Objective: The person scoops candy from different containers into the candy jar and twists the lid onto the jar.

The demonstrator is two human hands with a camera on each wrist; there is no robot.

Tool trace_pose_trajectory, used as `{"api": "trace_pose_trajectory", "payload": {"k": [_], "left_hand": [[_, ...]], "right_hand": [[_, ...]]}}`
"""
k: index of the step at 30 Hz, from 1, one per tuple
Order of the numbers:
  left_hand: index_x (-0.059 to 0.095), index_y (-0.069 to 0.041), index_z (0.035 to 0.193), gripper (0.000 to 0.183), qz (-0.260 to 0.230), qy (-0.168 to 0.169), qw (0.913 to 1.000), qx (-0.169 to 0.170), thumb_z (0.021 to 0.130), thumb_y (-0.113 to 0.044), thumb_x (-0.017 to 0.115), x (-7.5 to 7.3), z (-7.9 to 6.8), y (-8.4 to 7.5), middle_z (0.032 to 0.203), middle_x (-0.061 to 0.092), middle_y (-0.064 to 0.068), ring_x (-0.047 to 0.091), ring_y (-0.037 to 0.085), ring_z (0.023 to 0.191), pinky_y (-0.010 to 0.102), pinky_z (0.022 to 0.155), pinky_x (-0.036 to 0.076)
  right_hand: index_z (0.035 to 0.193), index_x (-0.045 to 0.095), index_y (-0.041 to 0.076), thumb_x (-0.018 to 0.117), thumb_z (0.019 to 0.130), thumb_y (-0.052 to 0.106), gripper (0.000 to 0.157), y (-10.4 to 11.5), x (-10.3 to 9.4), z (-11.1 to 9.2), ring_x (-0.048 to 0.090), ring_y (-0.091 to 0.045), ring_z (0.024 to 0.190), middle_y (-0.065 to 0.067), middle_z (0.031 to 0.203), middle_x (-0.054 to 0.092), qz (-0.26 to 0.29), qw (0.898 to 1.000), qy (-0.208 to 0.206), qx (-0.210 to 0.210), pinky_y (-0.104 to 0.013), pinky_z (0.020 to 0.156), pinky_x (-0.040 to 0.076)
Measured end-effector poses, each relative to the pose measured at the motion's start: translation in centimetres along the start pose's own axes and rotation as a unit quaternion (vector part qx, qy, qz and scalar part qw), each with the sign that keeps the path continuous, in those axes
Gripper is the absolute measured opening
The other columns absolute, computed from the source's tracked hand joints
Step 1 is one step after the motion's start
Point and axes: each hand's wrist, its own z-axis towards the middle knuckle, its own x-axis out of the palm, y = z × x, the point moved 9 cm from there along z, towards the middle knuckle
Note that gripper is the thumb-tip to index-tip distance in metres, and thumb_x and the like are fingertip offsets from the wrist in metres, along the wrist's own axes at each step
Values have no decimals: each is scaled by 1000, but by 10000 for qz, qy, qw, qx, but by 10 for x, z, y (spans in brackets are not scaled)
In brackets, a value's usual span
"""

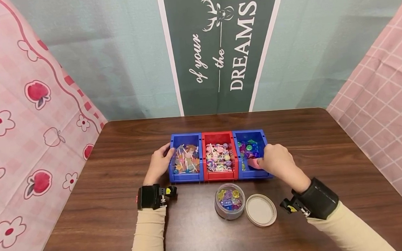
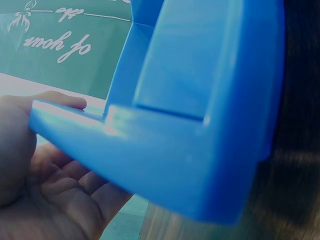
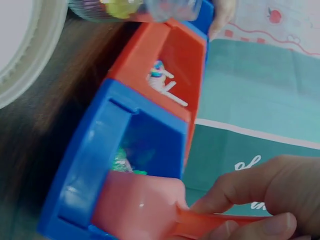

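Observation:
My right hand (image 1: 278, 160) grips the handle of a pink scoop (image 3: 145, 205), whose bowl dips into the right blue bin (image 1: 242, 173) among shiny, colourful gem-like pieces (image 1: 249, 148). At the far left, my left hand (image 1: 160, 163) holds the side wall of another blue bin (image 2: 165, 160), thumb over its rim and fingers along the outside. That bin contains stick-like pieces with translucent tops (image 1: 187, 159). Between the two stands a red bin (image 1: 221, 175) with small striped lollipops (image 1: 218, 155).
In front of the bins stands a clear open jar (image 1: 230, 215) with colourful gem-like pieces inside. A round white lid (image 1: 261, 210) lies on the brown table (image 1: 193, 233) to its right. Printed curtains (image 1: 124, 57) hang behind and at both sides.

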Motion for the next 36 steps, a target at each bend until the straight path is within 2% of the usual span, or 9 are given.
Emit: {"api": "trace_pose_trajectory", "payload": {"k": [4, 8, 16, 23, 29, 36], "left_hand": [[43, 1, 143, 48, 53, 30, 10000, 11, 102, -24, 46, 0, -1, -2, 143, 50, 25, 52, 37, 131, 50, 111, 41], [43, 0, 143, 48, 74, 44, 10000, -3, 102, -24, 46, 1, -1, -2, 143, 50, 24, 52, 37, 131, 50, 111, 42], [44, 1, 142, 47, 82, 14, 10000, 53, 102, -24, 46, 2, 0, -3, 142, 51, 25, 53, 37, 129, 50, 110, 43], [44, 1, 142, 47, 24, 16, 10000, 55, 102, -23, 45, 1, 0, -2, 142, 51, 25, 54, 36, 128, 49, 110, 43], [43, 2, 142, 47, 70, 17, 10000, 57, 102, -23, 45, 1, 0, -1, 142, 51, 25, 53, 37, 129, 49, 110, 43], [43, 2, 142, 47, 139, 3, 9999, 85, 102, -22, 46, 0, -1, -2, 142, 50, 26, 53, 38, 129, 50, 110, 42]], "right_hand": [[67, 59, -2, 66, 86, 24, 33, -2, 1, -1, 47, -22, 58, -9, 61, 46, 174, 9996, -232, -41, -27, 45, 38], [58, 50, 5, 63, 85, 18, 33, -4, 2, 0, 45, -21, 55, -5, 58, 40, 242, 9990, -371, -54, -25, 43, 35], [54, 42, 7, 59, 82, 12, 34, -6, 3, -2, 39, -19, 52, -1, 56, 31, 269, 9966, -705, -335, -25, 42, 29], [52, 45, 4, 59, 79, 9, 31, -5, 2, -5, 45, -23, 50, -11, 52, 46, 238, 9892, -1219, -783, -35, 44, 38], [55, 46, 4, 60, 80, 10, 29, -9, 9, -6, 43, -23, 50, -8, 52, 44, 400, 9861, -1348, -881, -31, 45, 35], [63, 50, 1, 62, 81, 10, 23, -15, 21, -7, 46, -24, 49, -11, 53, 49, 621, 9814, -1556, -935, -30, 44, 34]]}}
